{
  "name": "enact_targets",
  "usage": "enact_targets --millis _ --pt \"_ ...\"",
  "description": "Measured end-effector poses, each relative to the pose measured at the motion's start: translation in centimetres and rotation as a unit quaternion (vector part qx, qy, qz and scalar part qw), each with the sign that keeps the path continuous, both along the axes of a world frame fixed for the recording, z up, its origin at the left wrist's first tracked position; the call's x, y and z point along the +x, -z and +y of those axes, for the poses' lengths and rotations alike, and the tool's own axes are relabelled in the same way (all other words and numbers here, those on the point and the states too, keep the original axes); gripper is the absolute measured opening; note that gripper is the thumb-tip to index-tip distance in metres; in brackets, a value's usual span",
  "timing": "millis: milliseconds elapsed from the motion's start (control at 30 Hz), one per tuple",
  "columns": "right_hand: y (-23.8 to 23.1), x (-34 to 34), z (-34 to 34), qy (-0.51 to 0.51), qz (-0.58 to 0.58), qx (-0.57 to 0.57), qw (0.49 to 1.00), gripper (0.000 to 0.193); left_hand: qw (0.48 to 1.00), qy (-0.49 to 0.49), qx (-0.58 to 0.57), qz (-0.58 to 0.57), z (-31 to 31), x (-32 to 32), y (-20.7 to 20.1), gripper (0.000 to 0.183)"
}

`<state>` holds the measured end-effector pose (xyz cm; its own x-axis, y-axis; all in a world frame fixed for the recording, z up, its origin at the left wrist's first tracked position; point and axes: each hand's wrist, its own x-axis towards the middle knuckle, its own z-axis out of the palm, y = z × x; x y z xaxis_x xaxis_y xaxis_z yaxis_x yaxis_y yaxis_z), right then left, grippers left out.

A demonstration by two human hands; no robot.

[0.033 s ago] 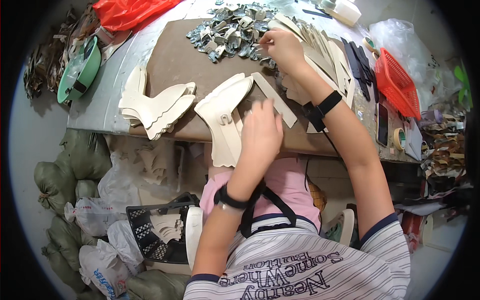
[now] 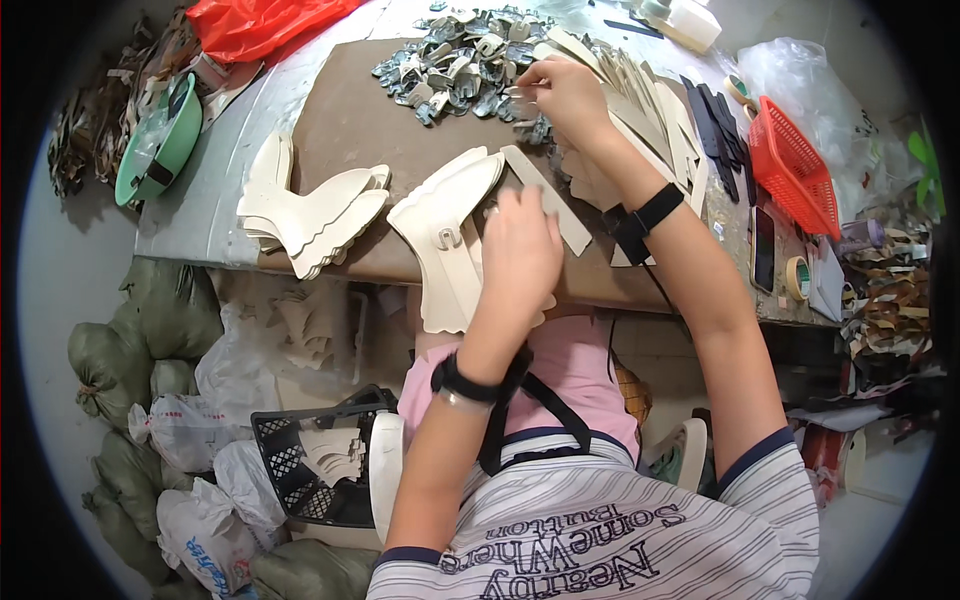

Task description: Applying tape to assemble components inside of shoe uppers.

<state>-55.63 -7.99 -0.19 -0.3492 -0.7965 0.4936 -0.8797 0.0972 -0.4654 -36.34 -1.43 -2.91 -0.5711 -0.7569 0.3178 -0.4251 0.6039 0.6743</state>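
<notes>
My left hand point(image 2: 522, 240) is over the right side of a cream, wavy-edged cut piece point(image 2: 440, 215) at the near table edge. Its fingertips are smeared by motion, beside a straight cream strip point(image 2: 548, 200). On the cut piece lies a U-shaped metal buckle point(image 2: 449, 238). My right hand point(image 2: 568, 98) pinches thumb to fingers at the right side of a pile of metal buckles point(image 2: 462, 65); what it holds is too small to make out. More cream strips point(image 2: 655, 115) lie partly behind the right hand and forearm.
Stacked cream cut pieces point(image 2: 315, 210) sit at the left. A green basin point(image 2: 158, 150) is at the far left, and a red plastic bag point(image 2: 255, 25) lies behind. At the right are dark strips point(image 2: 715, 130), a red basket point(image 2: 795, 165), a phone point(image 2: 763, 248) and a tape roll point(image 2: 797, 277).
My left hand has moved slightly upward in the picture. The cut piece with its buckle and the straight strip have shifted a little. My right hand stays nearly in place.
</notes>
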Motion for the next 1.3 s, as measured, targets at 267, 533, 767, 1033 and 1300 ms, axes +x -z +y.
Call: enact_targets --millis 267,533,767,1033,1300 --pt "-3.3 2.5 8.9 -0.125 -0.493 -0.064 0.859 0.023 0.989 -0.087 0.122 -0.015 -2.4 -4.3 4.2 0.039" --pt "0.2 3.8 18.3 -0.081 -0.73 -0.095 0.672 0.025 0.874 -0.01 0.35 0.338 0.6 -1.3 0.6 0.021" --pt "3.1 8.2 20.2 -0.204 -0.846 -0.093 0.485 0.024 0.805 0.078 0.438 0.393 6.3 2.3 -1.8 0.021" --pt "2.6 12.1 22.9 -0.08 -0.812 -0.08 0.573 0.029 0.923 0.106 0.292 0.226 7.7 6.1 -1.8 0.016" --pt "-1.3 12.5 24.8 -0.114 -0.701 -0.105 0.696 0.02 0.83 0.03 0.482 0.279 8.3 8.8 -3.3 0.02"
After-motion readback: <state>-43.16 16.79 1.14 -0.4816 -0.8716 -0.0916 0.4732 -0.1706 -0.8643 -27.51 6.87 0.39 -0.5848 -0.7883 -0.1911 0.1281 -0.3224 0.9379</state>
